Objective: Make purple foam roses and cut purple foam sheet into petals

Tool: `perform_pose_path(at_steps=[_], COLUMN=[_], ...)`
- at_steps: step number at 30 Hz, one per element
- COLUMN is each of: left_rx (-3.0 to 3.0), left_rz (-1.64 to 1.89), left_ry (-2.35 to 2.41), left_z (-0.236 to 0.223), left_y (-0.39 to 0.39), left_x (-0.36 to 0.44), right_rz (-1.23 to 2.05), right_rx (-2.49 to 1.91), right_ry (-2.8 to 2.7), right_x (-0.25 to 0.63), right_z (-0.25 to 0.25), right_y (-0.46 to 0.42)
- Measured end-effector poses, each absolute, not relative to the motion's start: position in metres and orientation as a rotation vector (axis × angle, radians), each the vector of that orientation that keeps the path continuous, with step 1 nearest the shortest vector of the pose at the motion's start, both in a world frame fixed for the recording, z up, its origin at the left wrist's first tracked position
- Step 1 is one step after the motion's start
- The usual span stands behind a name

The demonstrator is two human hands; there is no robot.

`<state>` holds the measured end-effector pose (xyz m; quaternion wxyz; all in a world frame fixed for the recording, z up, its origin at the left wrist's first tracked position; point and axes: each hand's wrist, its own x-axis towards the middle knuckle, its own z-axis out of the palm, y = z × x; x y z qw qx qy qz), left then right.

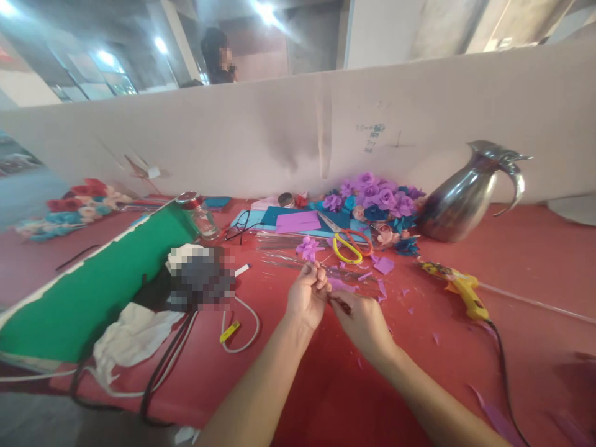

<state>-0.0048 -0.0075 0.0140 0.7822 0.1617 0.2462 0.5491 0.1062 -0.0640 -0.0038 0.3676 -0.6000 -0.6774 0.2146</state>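
A small purple paper flower [308, 248] stands just above the fingertips of my left hand [307, 295], which are closed around its base. Close by on the right, my right hand [362, 316] is pinched shut with its fingertips almost against the left palm. What it grips is too small to make out. Behind the hands lie scissors [348, 247] with one yellow and one orange handle. Thin clear-wrapped wires [284, 243] and purple paper scraps [383, 266] are strewn around them on the red tabletop [279, 379].
Finished paper flowers [372, 194] are heaped at the back, beside a steel jug [459, 195]. A yellow glue gun [459, 292] with a cord lies right. Purple sheets [298, 221], glasses [242, 225], a glass jar [202, 218], a green panel [107, 279] and cables [162, 366] are left.
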Motion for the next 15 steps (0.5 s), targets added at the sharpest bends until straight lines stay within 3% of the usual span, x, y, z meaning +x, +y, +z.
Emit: perform_pose_path(at_steps=[15], left_rx=[0.649], left_rz=[1.156], left_ry=[0.439], left_z=[0.026], left_y=[-0.017], left_x=[-0.002], right_rz=[0.616], right_rx=[-1.493], right_ry=[-1.594], right_x=[0.107], right_z=[-0.002], right_y=[-0.062])
